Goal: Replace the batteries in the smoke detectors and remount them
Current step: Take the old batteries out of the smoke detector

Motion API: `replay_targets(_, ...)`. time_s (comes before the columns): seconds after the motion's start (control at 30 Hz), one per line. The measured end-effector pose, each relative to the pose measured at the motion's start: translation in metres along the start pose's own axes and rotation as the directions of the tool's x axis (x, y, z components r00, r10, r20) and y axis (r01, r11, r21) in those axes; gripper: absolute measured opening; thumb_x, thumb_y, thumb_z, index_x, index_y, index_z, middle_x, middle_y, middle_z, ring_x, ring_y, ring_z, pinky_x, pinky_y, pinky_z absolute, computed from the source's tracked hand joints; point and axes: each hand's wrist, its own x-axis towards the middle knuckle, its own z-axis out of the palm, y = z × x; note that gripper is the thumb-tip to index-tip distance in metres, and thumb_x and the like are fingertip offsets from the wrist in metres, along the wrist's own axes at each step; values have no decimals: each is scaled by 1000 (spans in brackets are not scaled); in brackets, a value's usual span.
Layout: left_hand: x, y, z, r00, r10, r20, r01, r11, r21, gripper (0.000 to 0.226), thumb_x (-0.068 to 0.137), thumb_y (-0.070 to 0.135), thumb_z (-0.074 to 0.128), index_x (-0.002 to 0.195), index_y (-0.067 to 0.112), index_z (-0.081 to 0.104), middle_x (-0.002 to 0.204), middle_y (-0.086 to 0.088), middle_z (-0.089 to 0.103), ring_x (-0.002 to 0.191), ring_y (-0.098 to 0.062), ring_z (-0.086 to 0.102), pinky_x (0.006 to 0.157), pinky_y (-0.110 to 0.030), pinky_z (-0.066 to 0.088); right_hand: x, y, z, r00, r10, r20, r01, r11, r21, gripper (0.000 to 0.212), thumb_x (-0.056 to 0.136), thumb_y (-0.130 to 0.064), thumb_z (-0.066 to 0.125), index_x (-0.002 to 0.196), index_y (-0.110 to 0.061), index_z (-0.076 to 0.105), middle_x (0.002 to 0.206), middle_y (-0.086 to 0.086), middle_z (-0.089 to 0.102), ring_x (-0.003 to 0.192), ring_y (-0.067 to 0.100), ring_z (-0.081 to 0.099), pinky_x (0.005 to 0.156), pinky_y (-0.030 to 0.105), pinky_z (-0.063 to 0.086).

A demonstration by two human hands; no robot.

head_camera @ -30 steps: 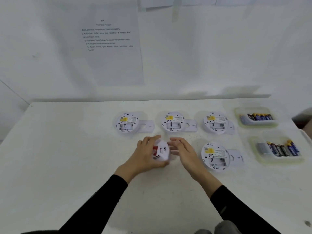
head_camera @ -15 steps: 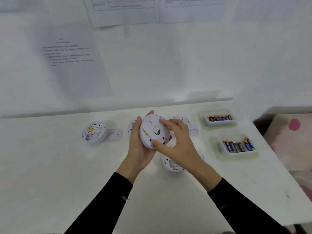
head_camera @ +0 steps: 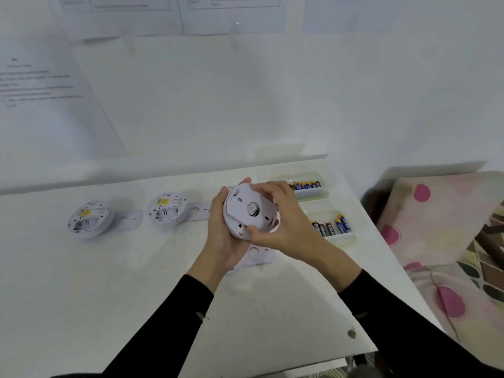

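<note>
A round white smoke detector point(head_camera: 246, 211) is held up above the table, its flat back plate turned toward me. My left hand point(head_camera: 222, 236) cups it from the left and below. My right hand point(head_camera: 283, 227) grips its right rim, thumb on the lower edge. Two more detectors lie on the table with their backs up and yellow labels showing, one at the far left point(head_camera: 88, 219) and one nearer the middle point(head_camera: 167, 210), each beside a white mounting plate point(head_camera: 129, 219). Another white plate point(head_camera: 257, 255) peeks out below my hands.
Two pale trays sit at the table's right end: the far tray point(head_camera: 324, 193) and the near tray point(head_camera: 345, 240) each hold several batteries. Papers hang on the wall behind. A patterned pink cushion point(head_camera: 441, 241) lies to the right of the table edge.
Both hands lifted the detector off the table and turned it so its back faces me. The view swung to the right, so the table's right edge and the cushion came into sight.
</note>
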Motion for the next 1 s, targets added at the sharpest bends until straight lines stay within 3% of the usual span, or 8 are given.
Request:
replay_targets(0.13, 8, -13, -5, 1000, 5, -20, -6, 999, -34, 62, 93, 55, 47, 142, 16, 50, 142, -16, 54, 130, -35, 52, 105, -52, 45, -17, 14, -25, 1000, -3, -28, 5, 998, 57, 66, 70, -21, 74, 130, -21, 48, 124, -2, 41, 114, 4, 46, 95, 10, 36)
replay_targets(0.33, 11, -11, -12, 999, 8, -48, -13, 995, -102, 69, 85, 62, 47, 121, 5, 65, 128, -18, 62, 112, -38, 64, 97, -53, 50, -71, 70, -39, 955, 109, 277, -85, 992, -98, 67, 73, -20, 76, 133, -25, 49, 124, -10, 45, 116, 0, 42, 99, 10, 33)
replay_targets(0.43, 8, -14, -10, 1000, -7, -24, 4, 995, -103, 70, 84, 61, 50, 116, 2, 70, 134, -20, 58, 122, -42, 56, 101, -57, 46, -92, 96, -33, 894, 144, 425, -61, 977, -204, 66, 76, -23, 75, 135, -21, 47, 123, -14, 46, 116, 2, 43, 99, 12, 35)
replay_targets(0.67, 1, -31, 1, 996, -54, 64, 61, 992, -109, 69, 90, 59, 44, 128, 4, 60, 142, -22, 52, 130, -46, 49, 100, -56, 48, -106, 124, -27, 867, 140, 478, -5, 962, -273, 56, 83, -31, 68, 134, -27, 45, 132, -12, 46, 120, 1, 39, 101, 15, 35)
replay_targets(0.73, -1, -34, 4, 996, -48, 74, 56, 993, -108, 64, 91, 59, 42, 125, 8, 61, 139, -21, 54, 126, -45, 52, 97, -53, 50, -104, 119, -26, 906, 92, 413, 9, 972, -237, 47, 84, -31, 65, 129, -25, 51, 129, -12, 49, 121, 3, 43, 103, 23, 39)
replay_targets(0.83, -1, -35, 8, 998, -21, 66, 27, 994, -102, 60, 90, 59, 42, 124, 13, 58, 136, -17, 55, 121, -41, 54, 95, -50, 51, -86, 91, -30, 996, -41, 82, 47, 996, -72, 19, 88, -20, 58, 107, -19, 61, 106, -8, 58, 100, 9, 54, 85, 26, 46)
replay_targets(0.93, 1, -37, 14, 999, 6, 48, -2, 996, -91, 57, 88, 57, 43, 123, 14, 58, 135, -15, 53, 122, -39, 51, 94, -47, 50, -59, 62, -35, 964, -80, -254, 84, 996, 6, 15, 86, -6, 54, 92, -18, 63, 93, -7, 58, 89, 10, 54, 76, 20, 43)
replay_targets(1.0, 2, -39, 20, 999, 21, 34, -18, 996, -88, 55, 90, 56, 41, 122, 15, 58, 132, -14, 55, 119, -36, 52, 92, -46, 49, -45, 53, -33, 940, -43, -338, 42, 999, -10, 16, 83, -12, 51, 87, -17, 66, 94, -6, 58, 95, 4, 50, 82, 21, 41)
